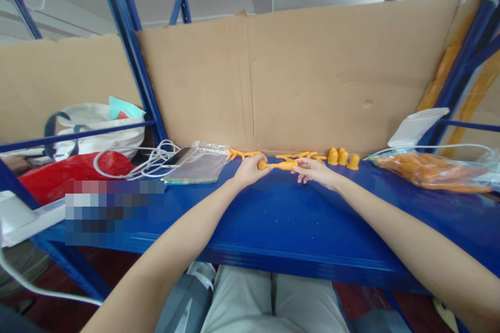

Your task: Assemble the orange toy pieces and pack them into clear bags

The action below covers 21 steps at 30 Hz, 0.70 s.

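Between my two hands, just above the blue shelf (269, 213), lies a yellow-orange plastic piece (285, 165) with a ribbed middle, held roughly level. My left hand (250, 169) is closed around its rounded left end. My right hand (312, 172) pinches its right end between thumb and fingers. Behind my hands, yellow branch-like plastic parts (300, 156) lie along the cardboard, and more of them (240, 154) sit behind my left hand. Several small yellow stepped caps (342, 156) stand upright to the right of my right hand.
A clear plastic bag of orange parts (425, 169) lies on the right. To the left are a clear flat pouch (203, 166), a phone (180, 157), tangled white cables (156, 158) and a red bag (78, 171). A cardboard panel (312, 83) closes off the back.
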Each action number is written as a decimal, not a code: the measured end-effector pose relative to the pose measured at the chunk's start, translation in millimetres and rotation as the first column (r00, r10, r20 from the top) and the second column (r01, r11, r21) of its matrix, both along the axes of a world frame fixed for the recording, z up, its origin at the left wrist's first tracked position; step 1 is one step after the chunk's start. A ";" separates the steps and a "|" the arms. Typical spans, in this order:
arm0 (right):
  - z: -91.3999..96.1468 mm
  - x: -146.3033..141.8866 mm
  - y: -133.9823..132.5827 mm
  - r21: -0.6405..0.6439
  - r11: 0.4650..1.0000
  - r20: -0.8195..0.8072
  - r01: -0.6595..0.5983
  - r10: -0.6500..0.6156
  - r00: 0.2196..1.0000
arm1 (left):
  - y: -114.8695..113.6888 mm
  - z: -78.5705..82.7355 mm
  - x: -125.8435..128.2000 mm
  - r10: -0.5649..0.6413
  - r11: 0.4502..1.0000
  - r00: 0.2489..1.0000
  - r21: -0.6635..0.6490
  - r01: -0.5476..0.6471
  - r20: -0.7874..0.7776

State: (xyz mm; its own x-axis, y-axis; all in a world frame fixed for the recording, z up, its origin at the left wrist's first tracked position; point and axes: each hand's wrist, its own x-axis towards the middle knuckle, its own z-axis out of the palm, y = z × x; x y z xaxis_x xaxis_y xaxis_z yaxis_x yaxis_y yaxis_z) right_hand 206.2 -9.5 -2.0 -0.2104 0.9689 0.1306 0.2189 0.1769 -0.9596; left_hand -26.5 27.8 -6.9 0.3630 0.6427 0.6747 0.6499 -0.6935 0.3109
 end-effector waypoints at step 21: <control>6.7 -12.3 -7.7 -0.053 0.997 -0.107 0.056 -0.061 0.992 | -3.0 -3.6 -2.6 0.023 0.974 0.998 0.227 -0.009 -0.059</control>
State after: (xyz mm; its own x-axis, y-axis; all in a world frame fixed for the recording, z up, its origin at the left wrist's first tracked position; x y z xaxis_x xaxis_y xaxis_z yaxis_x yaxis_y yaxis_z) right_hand 194.0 -17.2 4.7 -0.1405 0.9850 0.1004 0.1216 0.1178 -0.9856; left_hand -29.1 24.8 -10.5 0.3985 0.4821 0.7802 0.6746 -0.7304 0.1068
